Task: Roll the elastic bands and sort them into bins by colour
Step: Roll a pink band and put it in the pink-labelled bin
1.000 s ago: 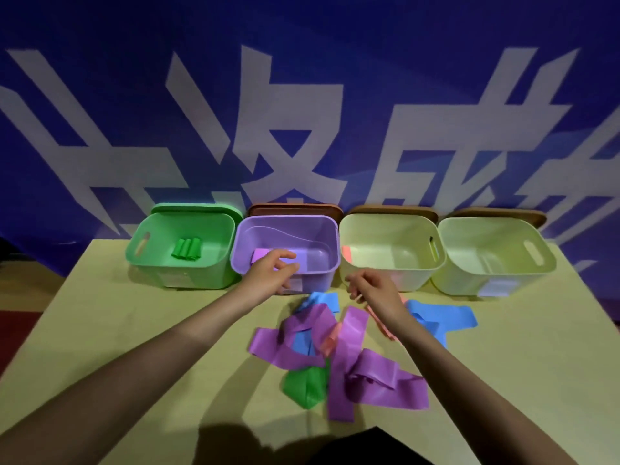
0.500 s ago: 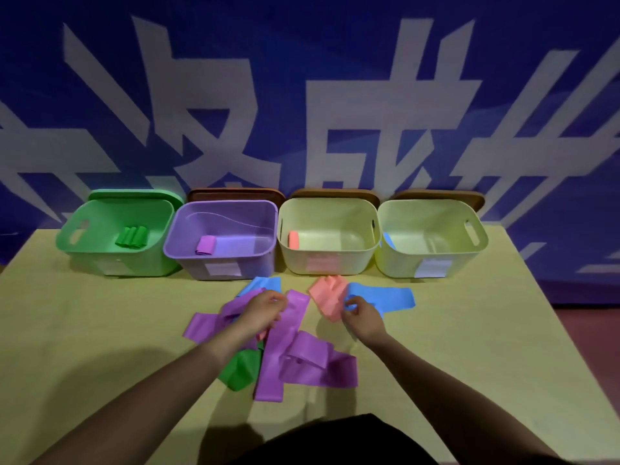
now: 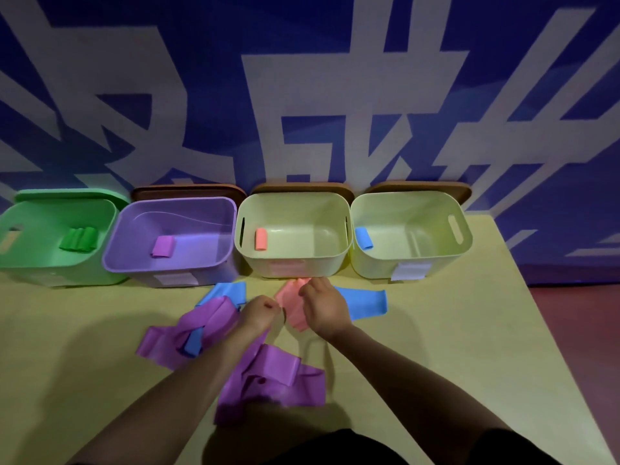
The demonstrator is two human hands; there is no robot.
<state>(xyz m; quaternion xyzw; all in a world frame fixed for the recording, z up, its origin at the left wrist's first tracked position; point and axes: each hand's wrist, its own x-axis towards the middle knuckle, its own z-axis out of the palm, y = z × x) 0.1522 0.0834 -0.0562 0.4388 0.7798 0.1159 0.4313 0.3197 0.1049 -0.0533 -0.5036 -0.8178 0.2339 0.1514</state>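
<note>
Both hands are just in front of the middle yellow bin (image 3: 295, 263). The right hand (image 3: 323, 305) pinches the pink band (image 3: 292, 302) at its far end — the left hand (image 3: 258, 313) is curled at the band's near edge, but I cannot tell if it holds it. Purple bands (image 3: 268, 374) lie nearer than the pink one.

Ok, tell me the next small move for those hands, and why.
Probably start rolling the pink band. The right hand rests on it and the left hand is curled beside its near edge, while it lies flat and unrolled on the table. The bin behind it already holds one pink roll, so that is likely where it goes.
</note>
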